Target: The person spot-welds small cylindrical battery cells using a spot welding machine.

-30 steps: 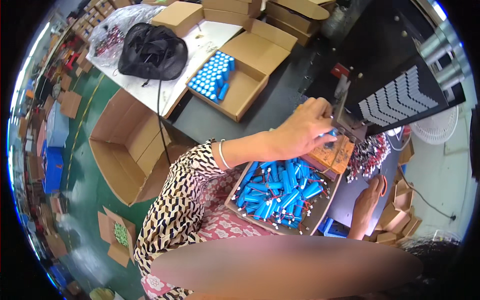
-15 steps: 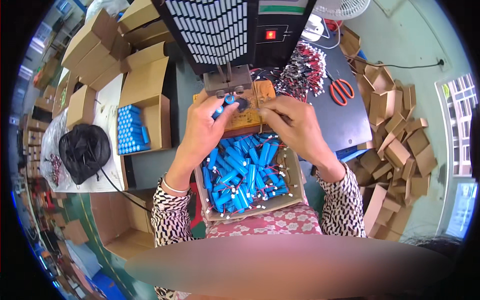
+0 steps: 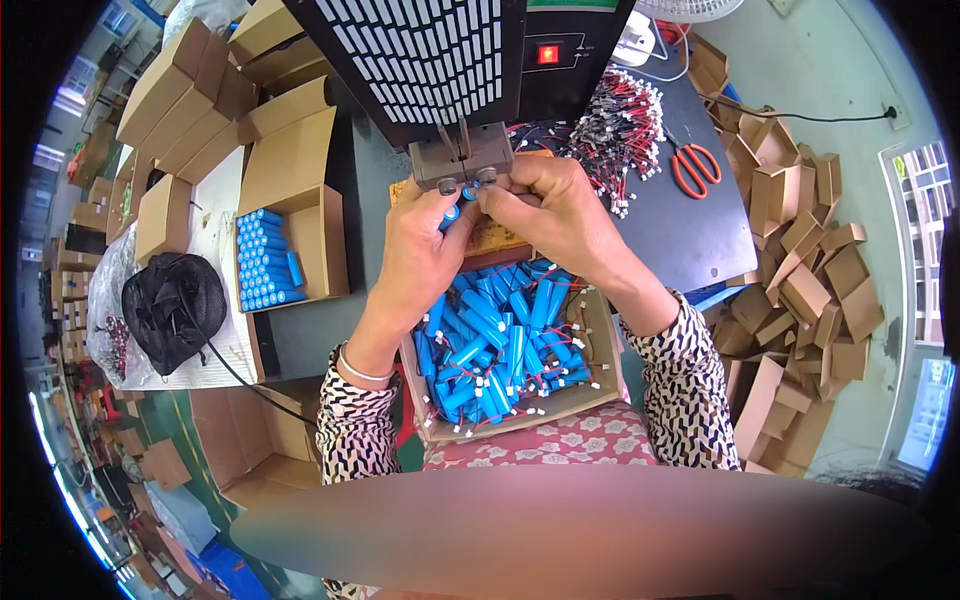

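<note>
Blue cylindrical batteries with thin red wires fill an open cardboard box resting at the person's lap, nearest the camera, between two forearms in black-and-white patterned sleeves. Just beyond the box, both hands meet at the front of a black machine: the left hand pinches a single blue battery and holds it up under the machine's grey metal head, while the right hand closes its fingertips on the same battery's upper end, right beside the two small round tips of that head. The hands touch each other around the battery, both clamped on it. A white bracelet circles the left wrist. Beneath the hands lies a worn brown board on the dark desk. To the right, a heap of red and black wires with white plugs lies near a pair of orange-handled scissors. Small folded cardboard pieces are piled well to the right. On the left, a second open box holds a neat row of blue batteries, with a black mesh bag beside it and stacked cartons farther back.
</note>
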Available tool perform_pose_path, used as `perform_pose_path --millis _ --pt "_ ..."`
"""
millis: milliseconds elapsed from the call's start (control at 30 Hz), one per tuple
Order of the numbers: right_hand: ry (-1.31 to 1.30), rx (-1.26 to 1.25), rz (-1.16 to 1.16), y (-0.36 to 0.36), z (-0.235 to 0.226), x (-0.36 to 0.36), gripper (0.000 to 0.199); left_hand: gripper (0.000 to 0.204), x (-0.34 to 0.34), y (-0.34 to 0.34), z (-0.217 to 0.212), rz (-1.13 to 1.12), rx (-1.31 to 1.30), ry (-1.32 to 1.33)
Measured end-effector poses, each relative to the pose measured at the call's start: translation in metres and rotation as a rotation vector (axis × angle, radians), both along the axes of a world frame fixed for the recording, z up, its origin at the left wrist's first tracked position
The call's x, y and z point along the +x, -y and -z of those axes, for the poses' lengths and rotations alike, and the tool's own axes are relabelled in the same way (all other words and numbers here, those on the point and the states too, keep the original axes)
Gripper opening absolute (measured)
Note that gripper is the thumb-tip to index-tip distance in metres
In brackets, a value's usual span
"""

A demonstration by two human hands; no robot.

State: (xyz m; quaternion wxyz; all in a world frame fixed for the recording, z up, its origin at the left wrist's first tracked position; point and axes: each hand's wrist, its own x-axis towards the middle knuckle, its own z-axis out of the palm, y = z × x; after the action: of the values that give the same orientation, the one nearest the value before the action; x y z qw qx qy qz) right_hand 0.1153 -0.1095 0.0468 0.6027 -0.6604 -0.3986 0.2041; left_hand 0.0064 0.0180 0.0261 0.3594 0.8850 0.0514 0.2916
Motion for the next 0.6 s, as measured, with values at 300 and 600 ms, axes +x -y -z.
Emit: perform_pose_path --millis 300,600 --pt "0.077 0.027 0.004 0.004 0.006 0.008 0.020 0.024 0.006 0.006 -0.002 -0.018 0.017 -0.012" --pt "0.714 -0.165 0.030 0.045 -0.010 -0.007 0.014 0.014 -0.006 0.001 -0.014 -0.002 -0.034 -0.142"
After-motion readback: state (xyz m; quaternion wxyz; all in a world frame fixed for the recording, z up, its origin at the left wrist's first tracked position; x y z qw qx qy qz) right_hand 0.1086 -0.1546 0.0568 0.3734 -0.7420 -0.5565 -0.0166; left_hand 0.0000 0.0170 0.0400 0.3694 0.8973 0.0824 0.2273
